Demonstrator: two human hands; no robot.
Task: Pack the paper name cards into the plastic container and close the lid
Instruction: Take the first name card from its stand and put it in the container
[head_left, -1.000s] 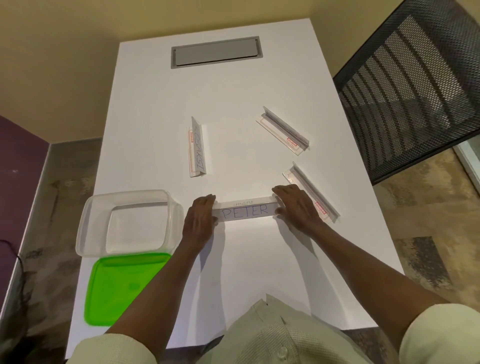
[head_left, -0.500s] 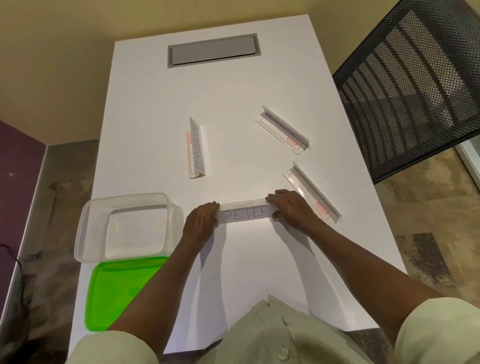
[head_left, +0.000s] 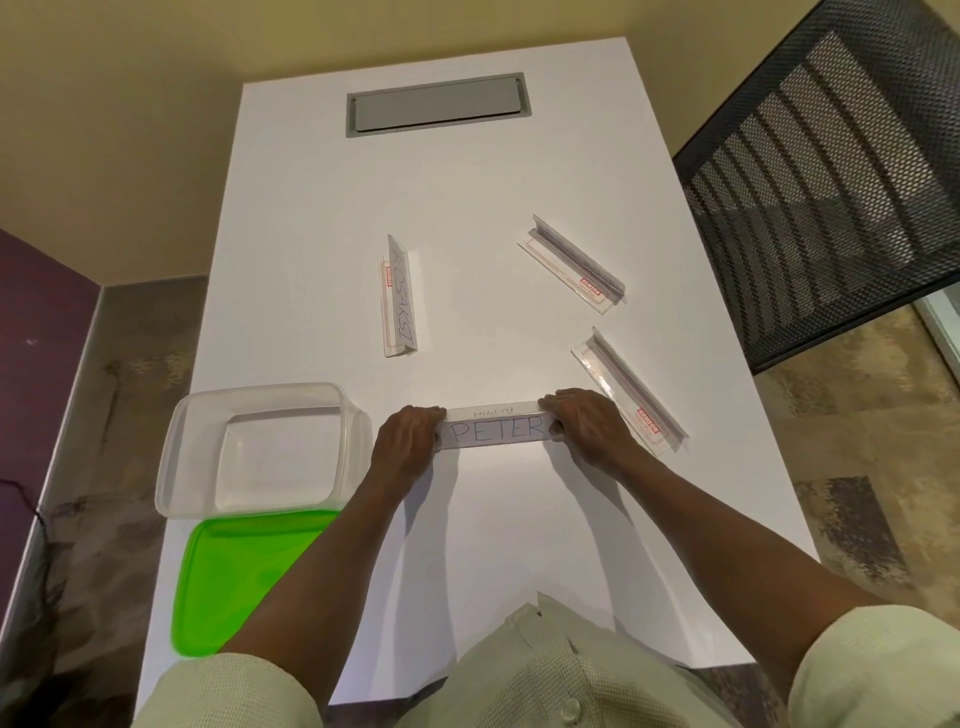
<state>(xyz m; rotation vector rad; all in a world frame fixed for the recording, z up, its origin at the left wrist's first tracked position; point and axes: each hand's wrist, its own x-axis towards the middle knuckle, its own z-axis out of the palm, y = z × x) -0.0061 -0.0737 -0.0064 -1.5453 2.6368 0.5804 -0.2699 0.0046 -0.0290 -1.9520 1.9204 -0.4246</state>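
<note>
A folded paper name card reading PETER (head_left: 496, 430) lies on the white table (head_left: 493, 525) in front of me. My left hand (head_left: 408, 441) grips its left end and my right hand (head_left: 584, 428) grips its right end, fingers curled over the top edge. Three more name cards lie farther out: one upright-lettered card (head_left: 399, 297) at centre left, one card (head_left: 571, 263) at upper right, one card (head_left: 628, 388) just beyond my right hand. The clear plastic container (head_left: 262, 447) stands open and bare at the left, with its green lid (head_left: 244, 577) flat beside it, nearer to me.
A grey cable hatch (head_left: 437, 104) is set into the far end of the table. A black mesh chair (head_left: 826, 171) stands off the right edge. The table's left edge runs close past the container and lid.
Both hands have stayed on the ends of the PETER card, which has shifted only slightly. The other cards, container and lid have not moved.
</note>
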